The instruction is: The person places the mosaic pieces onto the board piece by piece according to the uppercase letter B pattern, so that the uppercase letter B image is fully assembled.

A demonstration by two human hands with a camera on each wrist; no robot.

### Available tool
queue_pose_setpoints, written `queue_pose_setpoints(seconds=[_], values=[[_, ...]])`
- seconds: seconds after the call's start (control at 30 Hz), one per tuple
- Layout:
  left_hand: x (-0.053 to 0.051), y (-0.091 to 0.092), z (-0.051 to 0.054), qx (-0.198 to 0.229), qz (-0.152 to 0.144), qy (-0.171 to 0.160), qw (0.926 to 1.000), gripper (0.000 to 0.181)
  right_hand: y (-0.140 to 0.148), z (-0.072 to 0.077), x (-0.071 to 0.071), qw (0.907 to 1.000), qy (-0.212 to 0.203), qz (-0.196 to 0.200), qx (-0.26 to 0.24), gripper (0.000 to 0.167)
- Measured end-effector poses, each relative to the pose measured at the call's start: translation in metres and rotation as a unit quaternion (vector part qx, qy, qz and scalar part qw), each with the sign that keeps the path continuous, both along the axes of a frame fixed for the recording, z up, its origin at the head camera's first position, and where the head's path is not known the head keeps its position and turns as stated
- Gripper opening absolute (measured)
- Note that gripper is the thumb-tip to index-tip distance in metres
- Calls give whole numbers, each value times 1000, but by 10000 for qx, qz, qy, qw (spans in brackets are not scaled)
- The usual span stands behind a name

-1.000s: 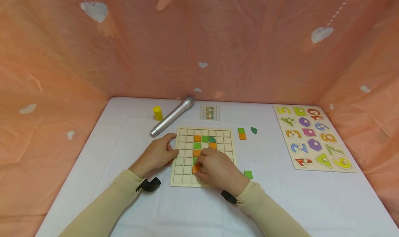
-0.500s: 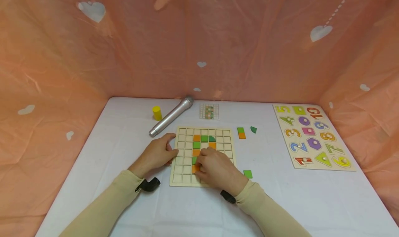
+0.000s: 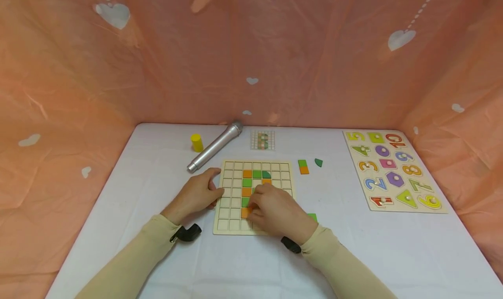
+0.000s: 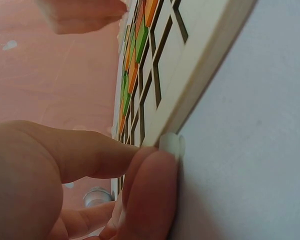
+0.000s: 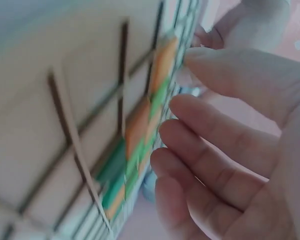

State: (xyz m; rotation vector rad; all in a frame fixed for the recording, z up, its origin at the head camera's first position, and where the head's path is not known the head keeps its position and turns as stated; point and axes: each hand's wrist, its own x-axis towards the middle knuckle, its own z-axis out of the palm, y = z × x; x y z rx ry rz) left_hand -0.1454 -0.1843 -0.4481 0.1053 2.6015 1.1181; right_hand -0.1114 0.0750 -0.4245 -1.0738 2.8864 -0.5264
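Observation:
A pale wooden grid board (image 3: 227,214) lies mid-table, with orange, light green and dark green tiles (image 3: 246,192) in its cells. At its left edge my left hand (image 3: 193,195) pinches the rim; the left wrist view shows the thumb (image 4: 97,155) and a fingertip meeting there. Over the lower middle of the board hovers my right hand (image 3: 280,211), covering some cells. Its fingers (image 5: 210,160) are loosely bent and apart from the thumb, nothing between them in the right wrist view. A light green tile (image 3: 312,216) is partly hidden behind this hand.
Behind the board lie a silver microphone (image 3: 215,146), a yellow cylinder (image 3: 197,142) and a small pattern card (image 3: 263,140). Right of it are green and orange tiles (image 3: 303,166) and a dark green quarter-round piece (image 3: 318,162). A number puzzle (image 3: 408,205) lies far right.
My right hand has shifted slightly right, now partly covering the loose green tile and uncovering a bit of green near its fingertips. The left hand stays at the board's edge.

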Motion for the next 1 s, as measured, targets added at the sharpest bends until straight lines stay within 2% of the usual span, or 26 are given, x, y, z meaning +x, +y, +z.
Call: queue_pose_setpoints(seconds=[0.07, 0.3, 0.47, 0.6, 0.77, 1.0], values=[[0, 0, -1, 36, 15, -37, 10000, 69, 9, 3, 0, 9998, -126, -138, -40, 8], [2, 1, -3, 74, 24, -28, 10000, 68, 61, 1, 8, 9992, 22, -395, 9, 9], [2, 0, -2, 75, 31, 17, 10000, 67, 98, 1, 20, 9954, -58, -923, 246, 18], [2, 0, -1, 96, 44, 18, 9999, 67, 121, 0, 27, 9925, -64, -1175, 336, 23], [2, 0, 0, 114, 48, 23, 9999, 68, 137, -2, 30, 9918, -90, -1239, 287, 23], [1, 1, 0, 109, 68, -1, 9999, 68, 142, -7, 28, 9925, -189, -1186, 246, 21]])
